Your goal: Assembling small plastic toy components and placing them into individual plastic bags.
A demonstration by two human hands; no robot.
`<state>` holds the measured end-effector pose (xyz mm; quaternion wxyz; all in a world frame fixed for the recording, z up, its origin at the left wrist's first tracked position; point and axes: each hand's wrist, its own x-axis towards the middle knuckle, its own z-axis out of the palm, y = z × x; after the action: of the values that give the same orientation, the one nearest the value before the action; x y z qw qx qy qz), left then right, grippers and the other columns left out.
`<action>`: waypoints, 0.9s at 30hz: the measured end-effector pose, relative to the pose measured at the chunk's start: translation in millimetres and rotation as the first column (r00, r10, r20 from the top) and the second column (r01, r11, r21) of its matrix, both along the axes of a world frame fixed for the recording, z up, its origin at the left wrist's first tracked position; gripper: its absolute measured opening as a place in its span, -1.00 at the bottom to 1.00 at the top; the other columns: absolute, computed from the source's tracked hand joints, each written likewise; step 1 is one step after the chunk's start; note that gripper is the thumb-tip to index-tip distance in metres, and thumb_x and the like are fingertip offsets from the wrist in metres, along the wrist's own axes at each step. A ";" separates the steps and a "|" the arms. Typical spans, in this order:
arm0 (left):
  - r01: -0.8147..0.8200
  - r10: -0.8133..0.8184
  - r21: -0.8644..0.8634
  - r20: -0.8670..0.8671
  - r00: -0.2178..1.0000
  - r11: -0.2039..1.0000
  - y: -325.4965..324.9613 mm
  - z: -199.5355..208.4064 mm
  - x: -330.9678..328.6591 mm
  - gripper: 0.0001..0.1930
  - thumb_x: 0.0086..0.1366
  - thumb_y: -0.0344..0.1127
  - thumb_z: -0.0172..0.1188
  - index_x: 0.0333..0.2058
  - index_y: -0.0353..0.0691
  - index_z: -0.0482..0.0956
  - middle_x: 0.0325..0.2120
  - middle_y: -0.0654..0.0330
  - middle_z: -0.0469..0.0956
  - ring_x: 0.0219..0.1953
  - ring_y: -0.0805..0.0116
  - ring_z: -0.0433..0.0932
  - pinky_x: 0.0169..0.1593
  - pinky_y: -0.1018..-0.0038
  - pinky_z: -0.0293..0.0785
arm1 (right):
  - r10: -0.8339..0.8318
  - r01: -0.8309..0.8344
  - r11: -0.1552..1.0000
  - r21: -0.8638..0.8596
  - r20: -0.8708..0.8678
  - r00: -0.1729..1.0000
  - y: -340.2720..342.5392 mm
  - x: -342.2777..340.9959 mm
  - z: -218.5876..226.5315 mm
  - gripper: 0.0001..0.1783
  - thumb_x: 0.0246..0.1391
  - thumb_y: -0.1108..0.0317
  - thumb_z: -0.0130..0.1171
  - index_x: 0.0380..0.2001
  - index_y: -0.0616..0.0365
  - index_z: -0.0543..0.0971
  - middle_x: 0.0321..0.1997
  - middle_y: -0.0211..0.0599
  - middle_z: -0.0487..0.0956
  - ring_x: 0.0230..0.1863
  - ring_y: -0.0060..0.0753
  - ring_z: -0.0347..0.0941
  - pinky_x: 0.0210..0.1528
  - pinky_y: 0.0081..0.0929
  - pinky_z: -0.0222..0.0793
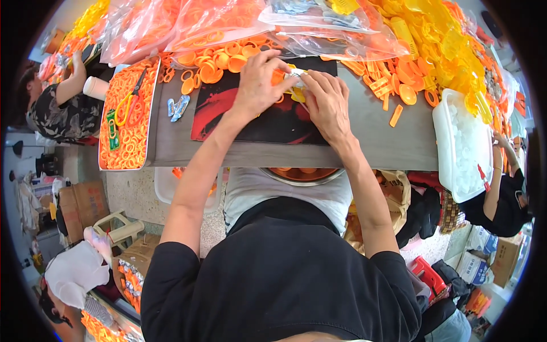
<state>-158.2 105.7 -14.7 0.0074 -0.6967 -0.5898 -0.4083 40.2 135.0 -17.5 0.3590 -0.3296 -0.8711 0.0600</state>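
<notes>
Over a black-and-red mat (228,117), both my hands meet around a small white-and-yellow plastic piece (297,94). My left hand (257,84) has its thumb and index finger closed at the white upper end, with an orange part showing behind the fingers. From the other side, my right hand (329,105) pinches the same piece, its fingers bent and partly covering it. Loose orange round plastic parts (211,71) lie just beyond my left hand. The piece's exact shape is hidden by my fingers.
At left, a tray of orange rings (128,151) holds yellow-handled scissors (124,108). Small blue-white packets (178,107) lie beside it. Clear bags of orange parts (219,20) line the back. Yellow parts (450,34) and a white tub (450,148) are at right. Other people sit at both sides.
</notes>
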 end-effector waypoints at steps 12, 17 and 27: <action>0.053 -0.010 0.130 -0.313 0.950 0.990 -37.2 -2.1 24.3 -0.81 0.15 -0.42 0.33 -0.23 -0.28 0.62 0.00 0.17 0.52 0.09 0.15 0.47 0.19 0.20 0.35 | -0.050 0.039 0.993 -0.107 -0.096 0.994 -3.1 -11.3 3.0 -0.67 0.13 0.35 0.27 -0.02 0.08 0.58 0.09 -0.26 0.57 0.12 -0.12 0.44 0.24 -0.13 0.21; 0.118 -0.067 0.134 -0.335 0.940 0.984 -43.9 10.4 20.7 -0.78 0.14 -0.41 0.32 -0.21 -0.28 0.62 -0.05 0.18 0.52 0.06 0.20 0.46 0.16 0.24 0.37 | -0.083 0.040 0.979 -0.201 -0.214 0.973 1.0 -21.4 -10.4 -0.73 0.10 0.39 0.31 -0.11 0.15 0.58 0.04 -0.20 0.53 0.04 -0.04 0.41 0.12 -0.18 0.31; 0.264 -0.205 0.001 -0.628 0.751 0.965 -48.7 -6.2 44.6 -0.78 0.15 -0.32 0.14 -0.22 -0.18 0.61 -0.23 0.23 0.51 -0.14 0.34 0.48 -0.14 0.40 0.39 | -0.053 -0.020 0.934 -0.357 -0.194 0.980 11.5 -17.8 -1.5 -0.73 0.05 0.37 0.37 -0.19 0.15 0.57 -0.03 -0.21 0.49 0.01 -0.07 0.40 0.04 -0.21 0.37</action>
<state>-113.6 57.0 -20.9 0.1818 -0.8594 -0.4431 -0.1789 22.4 146.4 -19.1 0.3795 -0.3888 -0.8024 0.2470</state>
